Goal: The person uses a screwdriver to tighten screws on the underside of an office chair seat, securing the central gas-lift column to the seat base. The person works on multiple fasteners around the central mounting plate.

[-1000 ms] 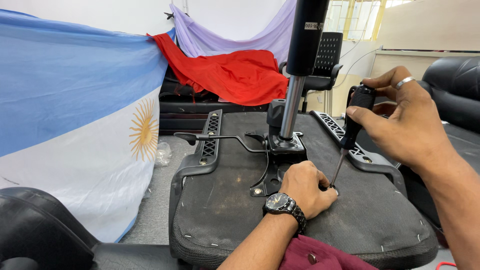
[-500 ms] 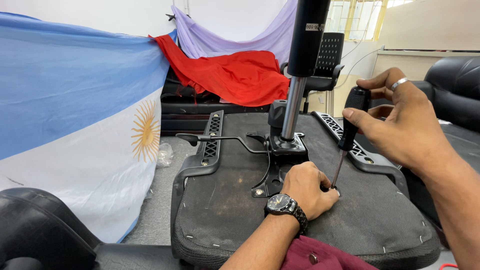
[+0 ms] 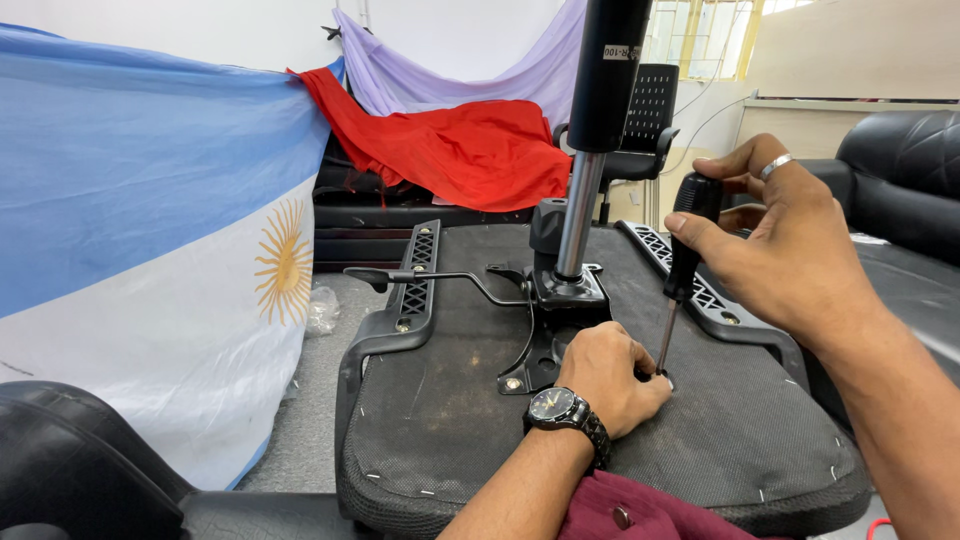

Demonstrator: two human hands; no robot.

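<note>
Right hand (image 3: 790, 255) has shifted slightly on the black-handled, steel-shaft screwdriver (image 3: 682, 265), gripping it upright. Left hand (image 3: 612, 375), fisted, steadies the tip against the upturned black fabric-covered chair seat (image 3: 450, 420).

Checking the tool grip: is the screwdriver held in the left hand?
No, the right hand grips the screwdriver by its black handle, while the left hand rests by its tip on the seat underside.
</note>
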